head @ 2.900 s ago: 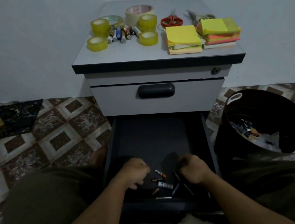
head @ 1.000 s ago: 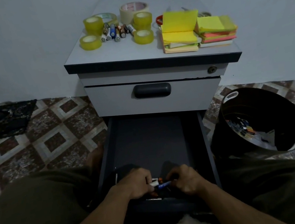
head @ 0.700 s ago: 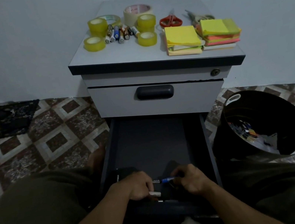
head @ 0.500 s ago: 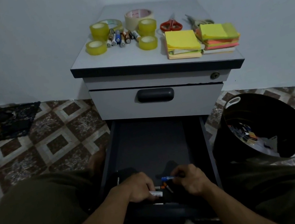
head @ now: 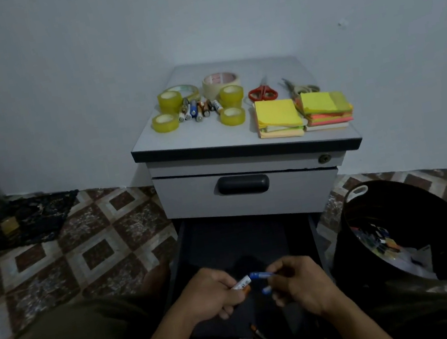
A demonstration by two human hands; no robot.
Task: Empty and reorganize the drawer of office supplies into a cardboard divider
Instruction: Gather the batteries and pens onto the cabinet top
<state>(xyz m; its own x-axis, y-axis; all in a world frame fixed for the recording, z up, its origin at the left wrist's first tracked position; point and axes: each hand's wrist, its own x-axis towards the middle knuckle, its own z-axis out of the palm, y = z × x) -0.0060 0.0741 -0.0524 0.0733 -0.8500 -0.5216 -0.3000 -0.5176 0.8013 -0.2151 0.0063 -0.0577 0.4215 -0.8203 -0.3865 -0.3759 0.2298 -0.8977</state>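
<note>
The dark lower drawer of the grey cabinet is pulled out toward me. Over its front part, my left hand is shut on batteries, a white one and an orange one showing. My right hand is shut on blue-capped batteries. A couple of batteries lie on the drawer floor below my hands. On the cabinet top lie more batteries, yellow tape rolls, red scissors and sticky note stacks. No cardboard divider is in view.
A black bin holding scraps stands on the right of the drawer. My knees flank the drawer. Patterned tile floor spreads to the left, with a dark mat by the wall. The upper drawer is closed.
Both hands have lifted from the drawer floor with batteries gathered in them. The view has tilted up, showing more wall.
</note>
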